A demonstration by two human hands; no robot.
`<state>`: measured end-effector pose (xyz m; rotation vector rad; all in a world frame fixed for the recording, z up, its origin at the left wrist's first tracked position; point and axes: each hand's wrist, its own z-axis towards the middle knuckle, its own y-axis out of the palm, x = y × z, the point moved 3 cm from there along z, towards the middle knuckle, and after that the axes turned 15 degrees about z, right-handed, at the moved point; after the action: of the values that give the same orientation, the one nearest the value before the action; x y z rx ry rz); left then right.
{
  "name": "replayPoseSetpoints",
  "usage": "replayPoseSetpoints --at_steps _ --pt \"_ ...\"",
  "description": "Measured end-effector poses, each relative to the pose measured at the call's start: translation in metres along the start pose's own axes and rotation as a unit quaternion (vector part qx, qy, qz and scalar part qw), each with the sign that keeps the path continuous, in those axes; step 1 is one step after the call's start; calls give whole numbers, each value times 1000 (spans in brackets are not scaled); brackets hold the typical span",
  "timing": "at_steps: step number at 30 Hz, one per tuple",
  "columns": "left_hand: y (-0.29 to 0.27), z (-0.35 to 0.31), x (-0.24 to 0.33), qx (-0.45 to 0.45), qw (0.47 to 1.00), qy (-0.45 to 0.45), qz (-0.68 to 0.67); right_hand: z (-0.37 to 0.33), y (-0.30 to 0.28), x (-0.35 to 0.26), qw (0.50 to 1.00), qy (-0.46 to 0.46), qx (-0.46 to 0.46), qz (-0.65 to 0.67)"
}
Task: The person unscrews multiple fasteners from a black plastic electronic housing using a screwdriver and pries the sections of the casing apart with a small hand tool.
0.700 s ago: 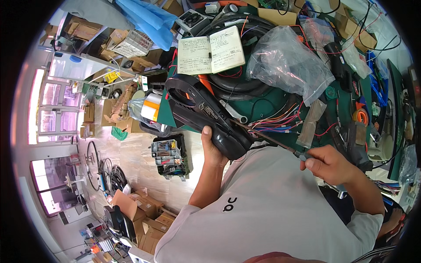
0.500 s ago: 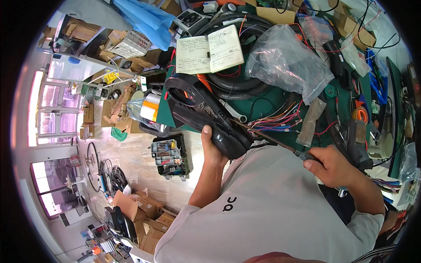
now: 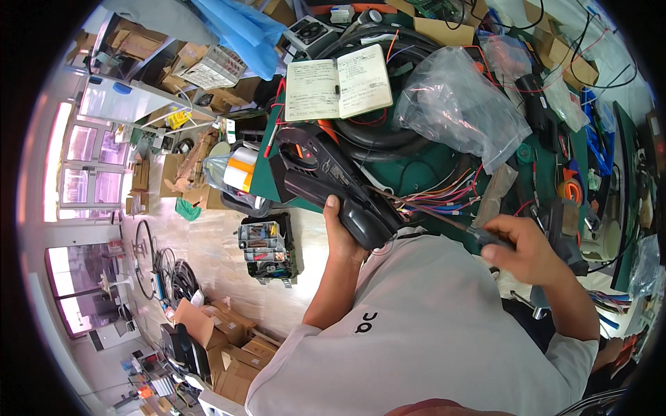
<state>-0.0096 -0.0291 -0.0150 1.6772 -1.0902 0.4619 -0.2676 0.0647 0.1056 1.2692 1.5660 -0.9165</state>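
My left hand grips the lower body of a black handheld vacuum cleaner with a loop handle, its thumb on the near side. The vacuum lies slanted, its loop handle toward the notebook. In my right hand is the dark handle of a long thin screwdriver. Its shaft reaches left to the vacuum's side; whether the tip sits in a screw hole cannot be made out. Below my right palm shows a second tool with a blue-grey handle and metal end; how it is held is unclear.
An open notebook lies beyond the vacuum on the green-topped bench. Around it are thick black hose, a clear plastic bag, loose coloured wires and an orange tape roll. On the floor stands an open toolbox.
The bench shifts slightly right in the picture. My right hand's fingers have loosened and shifted on the screwdriver handle. My left hand keeps its hold on the vacuum cleaner.
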Motion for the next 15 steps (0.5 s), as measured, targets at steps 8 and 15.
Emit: replayPoseSetpoints --at_steps 8,15 --pt "-13 0 3 -41 997 60 24 6 -4 18 978 152 -132 56" --pt "2 -9 1 22 1000 -1 -14 1 15 -11 822 -243 79 -509"
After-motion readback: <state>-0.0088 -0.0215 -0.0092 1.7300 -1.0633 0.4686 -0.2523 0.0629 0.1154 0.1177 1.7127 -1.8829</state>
